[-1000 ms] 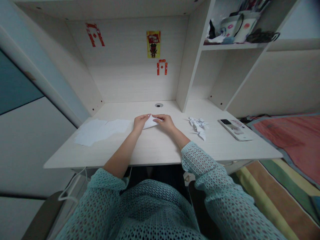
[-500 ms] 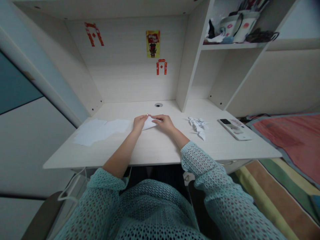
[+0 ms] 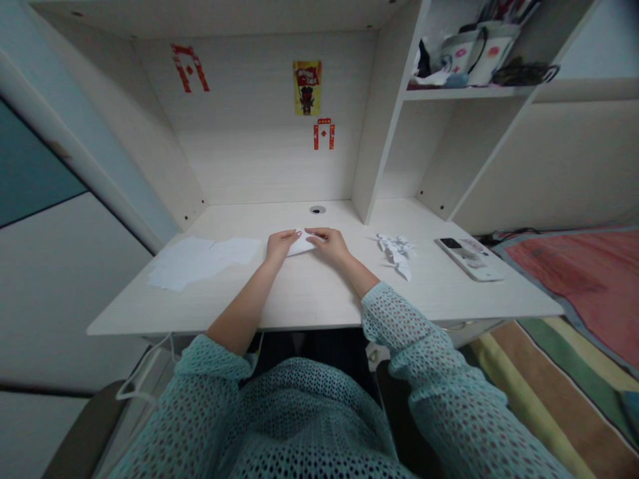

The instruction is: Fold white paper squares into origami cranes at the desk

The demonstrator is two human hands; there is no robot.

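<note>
A folded piece of white paper (image 3: 300, 245) is held between my two hands, just above or on the desk's middle. My left hand (image 3: 280, 246) grips its left side, thumb on top. On the right side, my right hand (image 3: 329, 243) pinches it between thumb and fingers. Loose white paper sheets (image 3: 194, 261) lie spread out to the left of my left hand. Several folded white paper pieces (image 3: 396, 253) sit in a small heap to the right of my right hand. Part of the held paper is hidden by my fingers.
A phone (image 3: 469, 259) lies at the right of the white desk (image 3: 309, 299). Behind it stand the desk's back panel and a shelf (image 3: 469, 94) bearing cups (image 3: 492, 53). A cable hole (image 3: 317, 209) is near the back. A bed with a striped cover (image 3: 564, 372) is at the right.
My fingertips have shifted slightly on the paper; the left thumb and right fingers now sit a little farther apart, and less of the paper's face shows. Sheets and folded pieces stay put.
</note>
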